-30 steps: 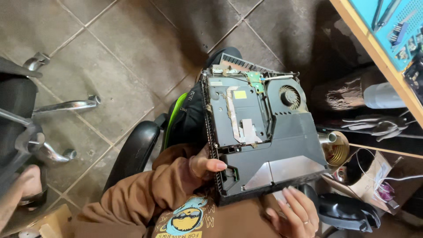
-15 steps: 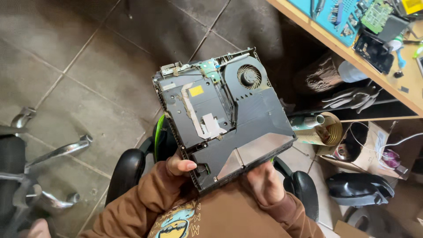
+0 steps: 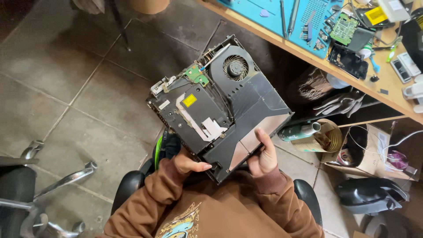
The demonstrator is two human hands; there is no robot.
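At the near corner of the opened game console (image 3: pixel 220 110), the left hand (image 3: pixel 187 164) and right hand (image 3: pixel 263 156) each close a grip on the chassis, thumbs on top and fingers hidden beneath. Held tilted above the lap, the console's long axis runs diagonally from that corner toward the cooling fan (image 3: pixel 234 67), which points at the desk (image 3: pixel 387 86). Its underside is unseen; small parts on the blue mat (image 3: pixel 304 17) are hard to make out.

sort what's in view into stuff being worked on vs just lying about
In hand:
- console, opened
- left hand, on its near edge
- right hand, thumb on its top

Lying about:
- blue mat
- circuit board
- gloves
- chair base
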